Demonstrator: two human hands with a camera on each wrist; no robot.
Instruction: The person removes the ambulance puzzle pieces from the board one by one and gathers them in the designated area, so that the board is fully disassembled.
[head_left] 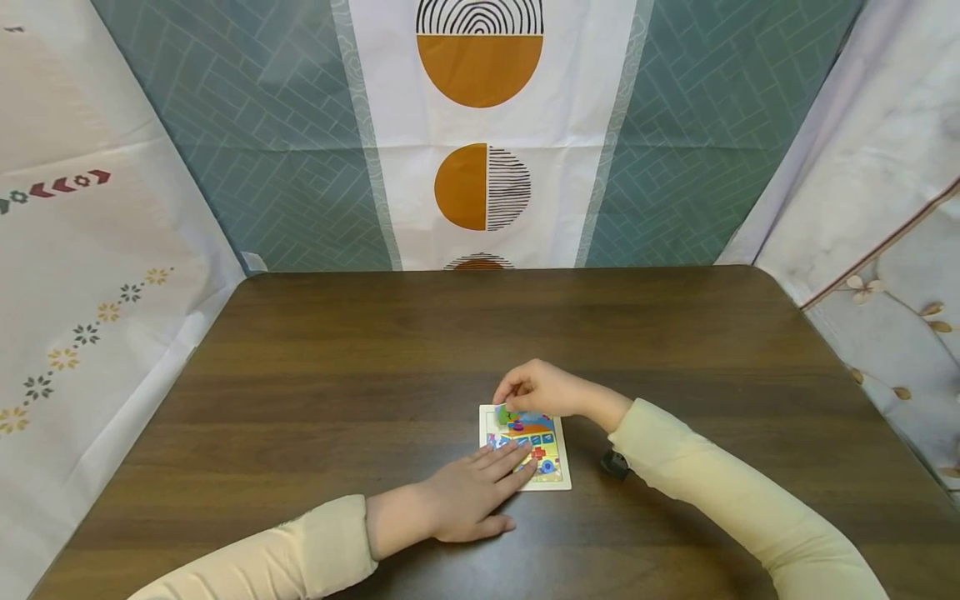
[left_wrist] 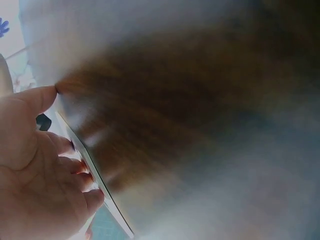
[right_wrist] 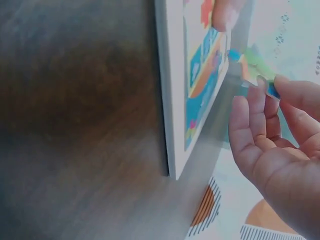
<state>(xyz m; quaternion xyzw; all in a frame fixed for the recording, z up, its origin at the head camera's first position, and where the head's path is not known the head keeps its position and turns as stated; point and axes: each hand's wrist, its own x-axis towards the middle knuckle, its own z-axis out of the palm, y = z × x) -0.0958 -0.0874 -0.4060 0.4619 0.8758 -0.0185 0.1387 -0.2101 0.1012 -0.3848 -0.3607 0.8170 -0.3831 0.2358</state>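
Note:
A small jigsaw puzzle in a cream frame [head_left: 567, 481] lies flat on the table, its picture bright with blue, orange and yellow. Across its lower left part my left hand [head_left: 480, 492] rests with spread, straight fingers, the thumb on the tabletop beside it. Over the puzzle's upper left corner, my right hand [head_left: 543, 390] pinches a puzzle piece [right_wrist: 257, 67] between thumb and fingers. The piece, green with some blue and orange, is tilted and raised above the frame in the right wrist view. In the left wrist view, the left fingertips [left_wrist: 95, 200] touch the frame's edge.
The brown wooden table [head_left: 337, 358] extends around the puzzle on all sides. A small black object [head_left: 615, 464] shows at the right sleeve's cuff. Patterned cloths [head_left: 300, 150] hang behind the table and at both sides.

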